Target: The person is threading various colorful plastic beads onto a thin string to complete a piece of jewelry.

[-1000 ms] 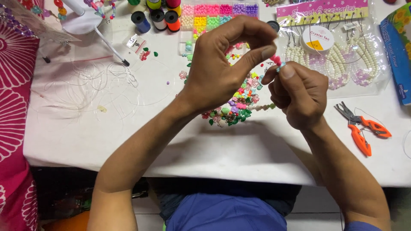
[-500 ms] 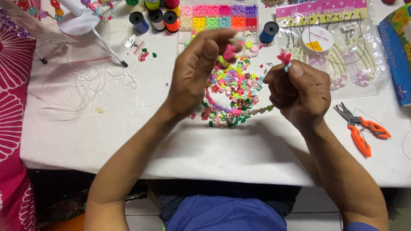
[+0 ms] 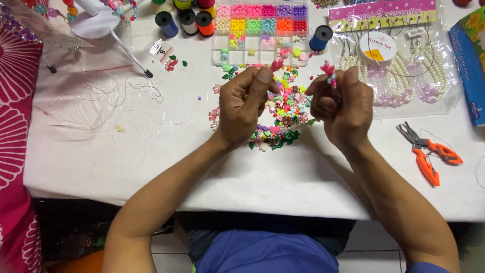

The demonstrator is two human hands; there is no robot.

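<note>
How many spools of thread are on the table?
5. Dark blue spool, black spool, orange spool and yellow-green spool stand top centre; blue spool right of the bead box. The top edge may cut off others.

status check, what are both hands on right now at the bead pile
Left hand pinching small pink bead. Right hand pinching pink bead cluster on a strand. Both above loose multicoloured bead pile. Nothing between them.

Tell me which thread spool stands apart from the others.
The blue spool right of the bead box, above the right hand; the other spools cluster left of the box.
</note>
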